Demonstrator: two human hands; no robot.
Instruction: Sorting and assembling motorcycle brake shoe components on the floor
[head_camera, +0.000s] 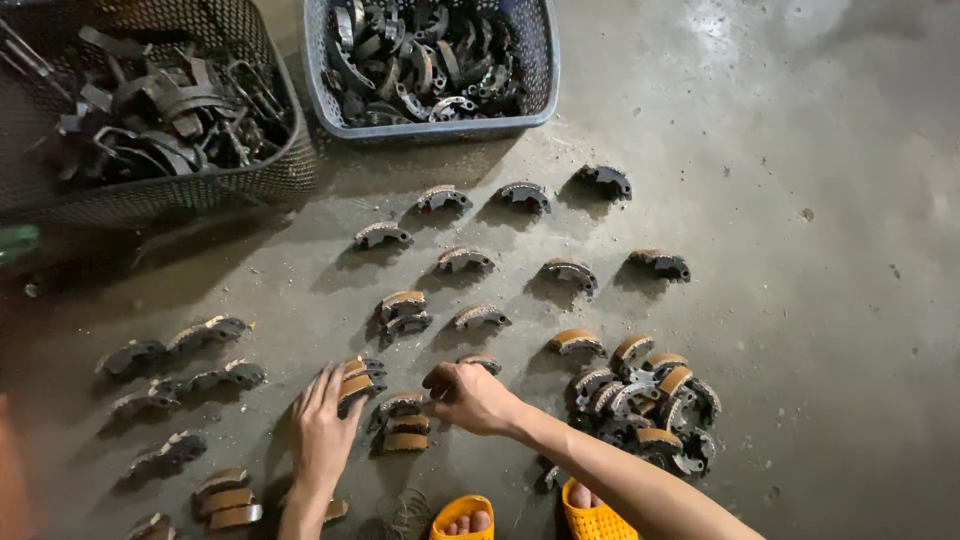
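down on the concrete floor (800, 330), the person's right hand (470, 397) is curled over a small stack of brake shoes (403, 422), fingers closed at its top edge, though whether they actually pinch a shoe can't be told. left hand (322, 432) lies flat and open, fingertips touching another stack (360, 378) just left of the first one. both stacks sit low in the middle of the floor, right in front of the person's orange sandals (520, 515). to the right there's a loose pile (645, 405) of shoes, tan linings showing. further out, single shoes sit in rough rows (520, 255) going up toward two baskets: a blue one (435, 60) and a dark mesh one (150, 110), both full of metal parts. more shoes (180, 380) are scattered off to the left.
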